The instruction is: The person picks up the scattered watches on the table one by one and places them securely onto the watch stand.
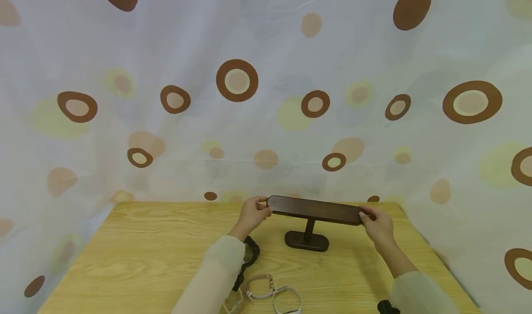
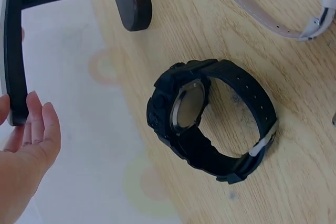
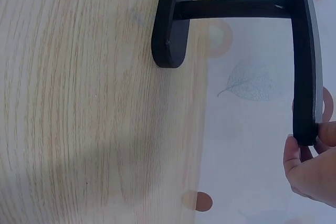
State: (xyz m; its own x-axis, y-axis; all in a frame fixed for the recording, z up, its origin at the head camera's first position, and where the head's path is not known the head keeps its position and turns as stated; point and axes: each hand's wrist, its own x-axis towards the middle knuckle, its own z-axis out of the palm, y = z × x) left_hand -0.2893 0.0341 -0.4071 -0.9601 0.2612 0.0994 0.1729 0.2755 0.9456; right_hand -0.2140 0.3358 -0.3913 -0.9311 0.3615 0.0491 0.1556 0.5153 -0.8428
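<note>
A dark brown wooden T-shaped display stand [image 1: 313, 208] is upright on the table, its long top bar sloping down slightly to the right in the head view. My left hand [image 1: 252, 216] pinches the bar's left end between thumb and fingers. At the opposite end, my right hand [image 1: 377, 224] pinches the bar the same way. In the left wrist view, a black watch [image 2: 181, 111] with its strap looped lies on the table near my left forearm. The right wrist view shows the stand's post [image 3: 236, 8] joining the bar to its oval base [image 3: 170, 51].
Nearer the front of the wooden table [image 1: 137, 254] lie a pinkish strap watch [image 1: 259, 295], a white one [image 1: 287, 290] and a pale one [image 1: 234, 302] partly behind the left sleeve. A patterned curtain [image 1: 266, 120] hangs behind the table.
</note>
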